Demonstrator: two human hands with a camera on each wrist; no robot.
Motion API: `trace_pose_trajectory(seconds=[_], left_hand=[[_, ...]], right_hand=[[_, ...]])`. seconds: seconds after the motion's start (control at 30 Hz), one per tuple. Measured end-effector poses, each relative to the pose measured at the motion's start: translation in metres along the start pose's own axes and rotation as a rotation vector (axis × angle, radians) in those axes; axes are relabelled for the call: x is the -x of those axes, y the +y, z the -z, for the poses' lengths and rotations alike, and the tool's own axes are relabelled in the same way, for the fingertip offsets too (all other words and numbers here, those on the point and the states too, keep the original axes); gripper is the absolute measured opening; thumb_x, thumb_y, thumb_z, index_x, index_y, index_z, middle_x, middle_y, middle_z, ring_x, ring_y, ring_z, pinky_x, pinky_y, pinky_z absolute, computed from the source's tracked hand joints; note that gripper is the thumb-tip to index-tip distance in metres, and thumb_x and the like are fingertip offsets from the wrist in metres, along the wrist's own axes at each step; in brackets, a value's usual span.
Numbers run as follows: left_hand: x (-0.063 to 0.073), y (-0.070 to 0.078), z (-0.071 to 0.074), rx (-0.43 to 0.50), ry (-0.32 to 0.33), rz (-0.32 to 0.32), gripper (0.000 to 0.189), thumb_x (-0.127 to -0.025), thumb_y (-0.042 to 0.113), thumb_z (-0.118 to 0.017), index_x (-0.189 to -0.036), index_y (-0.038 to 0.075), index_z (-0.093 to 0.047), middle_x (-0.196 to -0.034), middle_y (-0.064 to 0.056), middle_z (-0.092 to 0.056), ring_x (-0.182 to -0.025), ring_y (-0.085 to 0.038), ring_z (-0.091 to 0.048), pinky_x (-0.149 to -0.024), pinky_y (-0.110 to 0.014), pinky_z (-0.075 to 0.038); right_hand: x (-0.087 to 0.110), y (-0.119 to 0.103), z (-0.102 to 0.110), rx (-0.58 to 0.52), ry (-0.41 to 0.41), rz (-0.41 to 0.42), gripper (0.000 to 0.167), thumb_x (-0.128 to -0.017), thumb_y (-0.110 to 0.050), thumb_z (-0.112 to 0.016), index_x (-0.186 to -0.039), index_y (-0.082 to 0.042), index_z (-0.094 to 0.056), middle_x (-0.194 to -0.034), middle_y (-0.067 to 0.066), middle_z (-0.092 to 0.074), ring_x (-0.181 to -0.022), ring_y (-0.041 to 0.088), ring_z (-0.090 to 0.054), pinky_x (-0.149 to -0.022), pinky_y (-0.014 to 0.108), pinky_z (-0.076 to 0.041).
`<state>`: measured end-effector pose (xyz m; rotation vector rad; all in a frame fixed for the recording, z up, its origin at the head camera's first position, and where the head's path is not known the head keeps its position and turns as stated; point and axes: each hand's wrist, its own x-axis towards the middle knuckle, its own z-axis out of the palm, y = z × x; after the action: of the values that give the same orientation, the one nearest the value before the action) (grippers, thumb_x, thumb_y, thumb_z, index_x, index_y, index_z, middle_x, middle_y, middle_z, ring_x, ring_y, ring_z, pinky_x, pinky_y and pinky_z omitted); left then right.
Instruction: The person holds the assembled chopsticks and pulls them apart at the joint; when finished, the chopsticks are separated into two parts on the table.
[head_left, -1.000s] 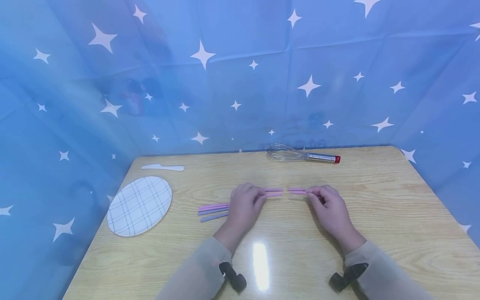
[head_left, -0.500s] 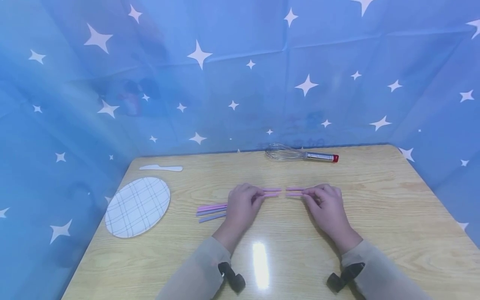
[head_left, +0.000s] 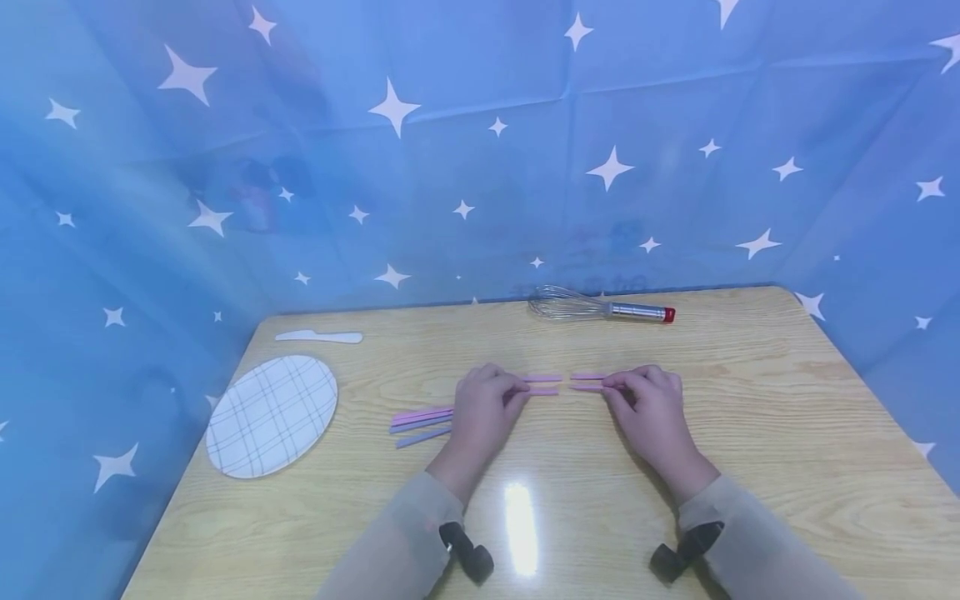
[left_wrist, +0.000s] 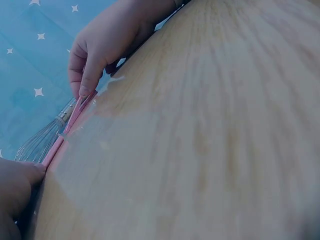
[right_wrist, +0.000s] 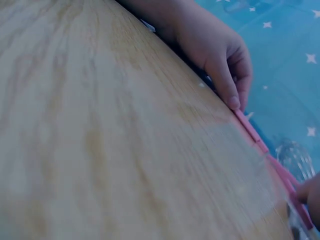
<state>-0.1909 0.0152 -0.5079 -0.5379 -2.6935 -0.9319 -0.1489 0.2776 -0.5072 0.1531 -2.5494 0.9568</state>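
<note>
My left hand [head_left: 482,412] pinches thin pink sticks [head_left: 544,392] between thumb and fingers, low over the wooden table. Two stick ends point right from it, one behind the other. Opposite, my right hand [head_left: 651,412] pinches pink sticks [head_left: 587,387] whose ends point left. A narrow gap separates the two sets in the head view. Behind my left hand and to its left lie more sticks, pink [head_left: 420,414] and grey-blue [head_left: 422,437], partly hidden by the hand. In the right wrist view, a pink stick [right_wrist: 247,125] runs from the left hand's fingertips along the tabletop.
A whisk [head_left: 600,307] with a red-tipped handle lies at the table's back edge. On the left are a white knife [head_left: 318,337] and an oval plate [head_left: 272,417] with a checked pattern. A blue curtain [head_left: 480,150] with white stars stands behind the table [head_left: 780,417].
The near and far sticks at my right hand have spread slightly apart, and those at my left hand a little too. Both hands stay nearly in place while the whole head view shifts slightly.
</note>
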Motion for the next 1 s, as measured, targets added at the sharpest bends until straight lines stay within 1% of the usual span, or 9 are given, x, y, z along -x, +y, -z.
trace_pose_trajectory(seconds=[0.1,0.23,0.33,0.5,0.6,0.83,1.0], left_hand=[[-0.0003,0.0018,-0.0006,0.007,0.014,-0.005,0.006,-0.094,0.030,-0.085,-0.100,0.029,-0.084,-0.094,0.015,-0.066,-0.088,-0.009,-0.057,-0.092,-0.038,-0.047],[-0.0009,0.0037,-0.0011,0.012,0.025,-0.001,0.007,-0.092,0.029,-0.087,-0.099,0.028,-0.084,-0.094,0.015,-0.067,-0.089,-0.009,-0.057,-0.095,-0.039,-0.046],[-0.0021,0.0040,-0.0012,0.016,0.031,0.006,0.006,-0.091,0.027,-0.087,-0.097,0.028,-0.084,-0.094,0.014,-0.067,-0.090,-0.010,-0.057,-0.097,-0.040,-0.045],[-0.0054,0.0026,-0.0019,0.025,0.039,0.014,0.006,-0.091,0.024,-0.087,-0.095,0.026,-0.084,-0.092,0.013,-0.066,-0.089,-0.011,-0.057,-0.098,-0.040,-0.045],[-0.0072,0.0011,-0.0034,0.032,0.046,0.019,0.006,-0.091,0.023,-0.087,-0.095,0.026,-0.084,-0.091,0.011,-0.066,-0.087,-0.012,-0.057,-0.099,-0.042,-0.045],[-0.0086,0.0014,-0.0052,0.052,0.052,0.019,0.007,-0.090,0.023,-0.088,-0.095,0.026,-0.084,-0.091,0.011,-0.066,-0.088,-0.012,-0.056,-0.099,-0.041,-0.044],[-0.0097,0.0022,-0.0060,0.045,0.045,0.028,0.006,-0.091,0.024,-0.088,-0.095,0.027,-0.084,-0.092,0.012,-0.066,-0.089,-0.011,-0.057,-0.100,-0.041,-0.044]], right_hand=[[-0.0001,0.0006,0.0009,0.018,-0.008,-0.018,0.009,-0.093,-0.003,-0.081,-0.102,-0.005,-0.080,-0.098,0.010,-0.059,-0.098,0.030,-0.046,-0.083,0.046,-0.027],[-0.0006,0.0005,0.0014,0.025,-0.004,-0.021,0.008,-0.093,-0.001,-0.081,-0.101,-0.004,-0.080,-0.096,0.011,-0.059,-0.097,0.030,-0.047,-0.086,0.048,-0.028],[-0.0015,-0.0009,0.0016,0.025,0.009,-0.009,0.010,-0.092,0.001,-0.081,-0.099,-0.005,-0.081,-0.094,0.011,-0.059,-0.095,0.029,-0.048,-0.088,0.050,-0.028],[-0.0040,-0.0022,-0.0010,0.025,0.040,0.030,0.013,-0.088,0.006,-0.082,-0.096,-0.005,-0.081,-0.091,0.011,-0.063,-0.095,0.029,-0.052,-0.089,0.052,-0.029],[-0.0049,-0.0019,-0.0027,0.022,0.038,0.039,0.013,-0.087,0.006,-0.083,-0.095,-0.005,-0.081,-0.093,0.012,-0.065,-0.096,0.031,-0.053,-0.090,0.052,-0.030],[-0.0072,-0.0035,0.0008,0.035,0.005,-0.020,0.006,-0.091,-0.001,-0.082,-0.096,-0.003,-0.079,-0.094,0.012,-0.065,-0.100,0.033,-0.053,-0.091,0.054,-0.030],[-0.0087,-0.0040,0.0015,0.048,-0.021,-0.071,0.006,-0.094,-0.005,-0.082,-0.097,-0.003,-0.077,-0.099,0.014,-0.064,-0.103,0.034,-0.051,-0.092,0.053,-0.030]])
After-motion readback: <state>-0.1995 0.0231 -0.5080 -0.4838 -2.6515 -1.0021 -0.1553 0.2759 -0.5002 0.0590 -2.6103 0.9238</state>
